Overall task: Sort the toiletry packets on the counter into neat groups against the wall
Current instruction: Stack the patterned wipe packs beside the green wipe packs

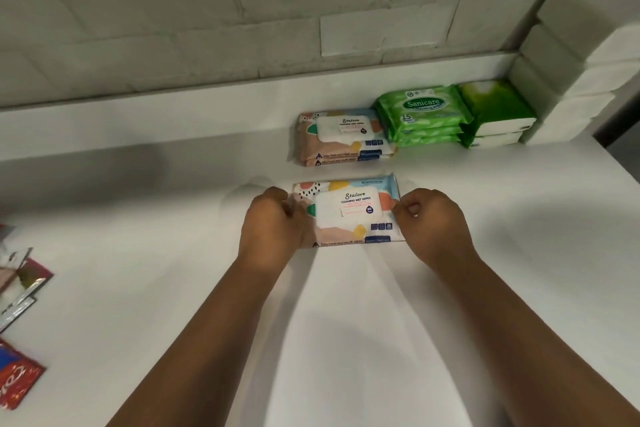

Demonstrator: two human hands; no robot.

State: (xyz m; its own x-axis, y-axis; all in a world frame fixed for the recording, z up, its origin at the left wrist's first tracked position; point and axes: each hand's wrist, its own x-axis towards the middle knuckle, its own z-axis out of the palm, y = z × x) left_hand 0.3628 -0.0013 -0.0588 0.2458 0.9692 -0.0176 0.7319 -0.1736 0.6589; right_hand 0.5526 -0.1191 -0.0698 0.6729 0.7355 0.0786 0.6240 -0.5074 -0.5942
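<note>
A pastel Stalove wet wipes pack [349, 213] lies in the middle of the white counter [138, 253]. My left hand [273, 225] grips its left end and my right hand [433, 222] grips its right end. Behind it, against the wall ledge, two more Stalove packs [341, 135] are stacked. To their right stands a stack of green Sanicare wipes packs [420, 114], then two green and white tissue packs [497, 113], one on the other.
Red and silver sachets [20, 288] lie at the counter's left edge, with a red packet [15, 381] nearer me. White blocks [568, 80] are piled in the right corner. A grey brick wall [207, 10] runs behind the ledge.
</note>
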